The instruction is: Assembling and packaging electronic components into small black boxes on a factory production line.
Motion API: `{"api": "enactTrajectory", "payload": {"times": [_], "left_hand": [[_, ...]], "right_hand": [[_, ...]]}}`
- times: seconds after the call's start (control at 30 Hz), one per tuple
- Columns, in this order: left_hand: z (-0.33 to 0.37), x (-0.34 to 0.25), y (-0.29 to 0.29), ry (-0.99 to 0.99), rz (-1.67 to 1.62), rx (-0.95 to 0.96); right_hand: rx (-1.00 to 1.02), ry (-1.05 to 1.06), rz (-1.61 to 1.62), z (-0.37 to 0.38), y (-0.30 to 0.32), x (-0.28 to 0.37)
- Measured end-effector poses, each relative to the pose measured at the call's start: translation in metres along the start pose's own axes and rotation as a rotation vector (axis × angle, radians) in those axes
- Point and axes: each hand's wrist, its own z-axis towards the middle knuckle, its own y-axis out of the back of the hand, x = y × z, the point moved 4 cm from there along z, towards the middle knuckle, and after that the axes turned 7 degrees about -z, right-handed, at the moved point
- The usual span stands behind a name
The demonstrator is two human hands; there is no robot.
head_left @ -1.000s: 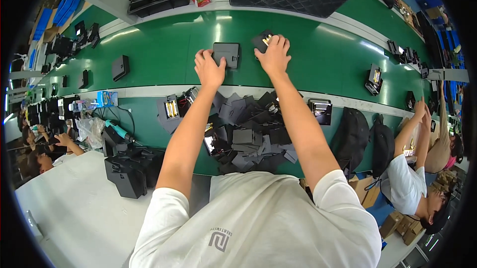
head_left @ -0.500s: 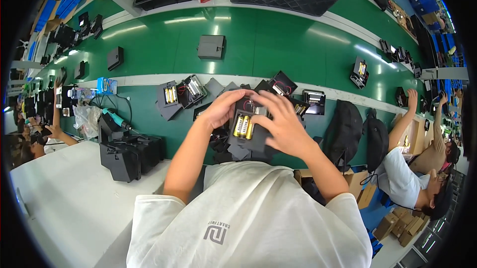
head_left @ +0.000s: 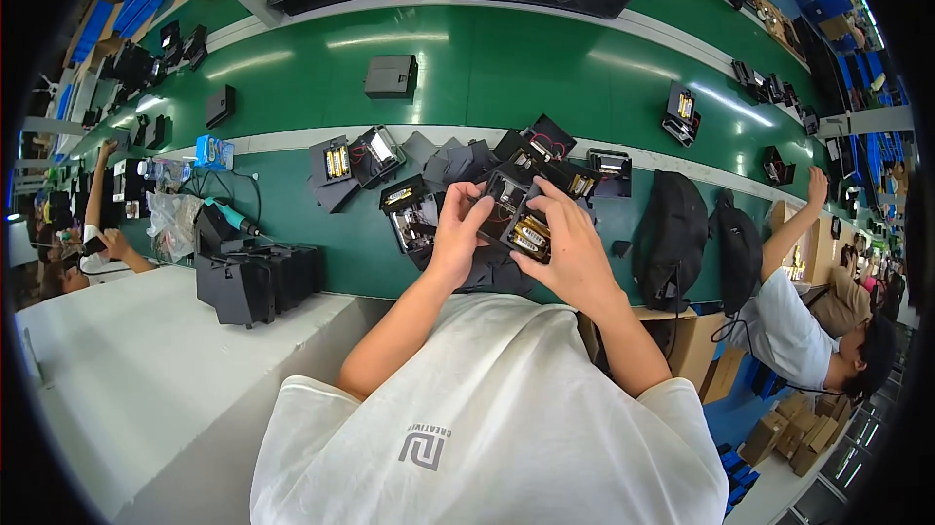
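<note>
Between my hands is an opened black plastic battery case (head_left: 500, 220), tilted, with gold-and-black batteries (head_left: 531, 234) lying in its right part. My left hand (head_left: 456, 239) grips the left side, its thumb over the edge. On the other side, my right hand (head_left: 575, 250) holds the case near the batteries, fingers bent round its rim. Right behind it lies a heap of similar opened black cases (head_left: 565, 174), some with batteries and red wires showing. Another open case (head_left: 414, 223) with batteries rests just left of my left hand.
A teal electric screwdriver (head_left: 232, 217) lies by black cases (head_left: 258, 281) at the left. Black pouches (head_left: 672, 238) lie to the right. Beyond, the green conveyor belt (head_left: 526, 67) carries closed and open cases. A co-worker (head_left: 799, 345) sits at the right; others work at the far left.
The case has turned and tilted between my hands. My right hand has gone from over its top to gripping its right side. My view has shifted slightly.
</note>
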Motion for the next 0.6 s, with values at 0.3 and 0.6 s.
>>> {"api": "enactTrajectory", "payload": {"times": [0.3,0.6], "left_hand": [[-0.014,-0.018,-0.019,0.051,-0.157,0.172],[-0.023,0.005,-0.007,-0.116,-0.006,0.123]], "right_hand": [[-0.065,0.137,0.314,0.003,0.001,0.001],[-0.166,0.043,0.230,-0.003,-0.013,-0.009]]}}
